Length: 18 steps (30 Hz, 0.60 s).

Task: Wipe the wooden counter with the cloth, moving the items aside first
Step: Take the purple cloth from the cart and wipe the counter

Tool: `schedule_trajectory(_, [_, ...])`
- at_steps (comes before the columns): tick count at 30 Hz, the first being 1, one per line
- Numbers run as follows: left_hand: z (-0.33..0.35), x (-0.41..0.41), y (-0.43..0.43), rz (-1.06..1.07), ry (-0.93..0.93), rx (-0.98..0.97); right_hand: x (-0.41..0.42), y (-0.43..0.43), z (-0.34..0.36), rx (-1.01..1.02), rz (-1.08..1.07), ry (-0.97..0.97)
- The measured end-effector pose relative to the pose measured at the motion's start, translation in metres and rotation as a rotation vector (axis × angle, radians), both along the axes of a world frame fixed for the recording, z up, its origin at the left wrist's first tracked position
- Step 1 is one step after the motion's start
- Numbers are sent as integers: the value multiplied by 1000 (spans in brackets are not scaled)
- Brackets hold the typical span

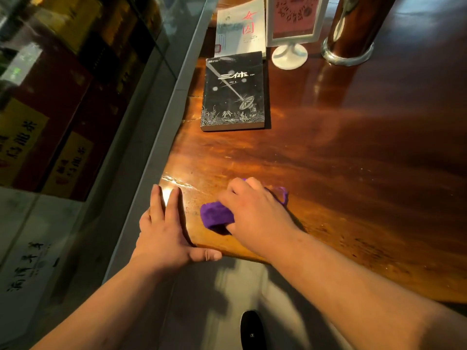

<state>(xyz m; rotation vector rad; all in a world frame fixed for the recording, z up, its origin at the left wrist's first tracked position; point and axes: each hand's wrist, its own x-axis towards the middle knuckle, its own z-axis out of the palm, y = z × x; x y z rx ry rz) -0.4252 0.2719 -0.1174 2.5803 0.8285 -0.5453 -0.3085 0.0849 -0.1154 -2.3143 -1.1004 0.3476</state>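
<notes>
A glossy wooden counter (341, 152) fills the right of the view. My right hand (255, 213) presses a purple cloth (216, 215) flat onto the counter near its front left corner; part of the cloth is hidden under the palm. My left hand (164, 231) lies flat on that corner, fingers spread, thumb hooked over the front edge, holding nothing. A black paperback (233, 92) lies farther back on the counter, with a white book (241, 26) behind it.
A white-footed sign holder (290, 34) and a shiny metal-based column (351, 29) stand at the back of the counter. A glass display case (75, 97) with boxed goods runs along the left. Grey floor and a dark shoe (252, 329) show below.
</notes>
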Motion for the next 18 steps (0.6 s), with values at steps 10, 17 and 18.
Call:
schedule_trajectory(10, [25, 34, -8, 9, 174, 193, 36, -71, 33, -184, -200, -50])
schedule_trajectory(17, [50, 143, -147, -353, -283, 265, 158, -233, 66, 26, -576, 43])
schedule_trajectory(18, [51, 166, -178, -398, -310, 238, 173, -259, 70, 49, -624, 11])
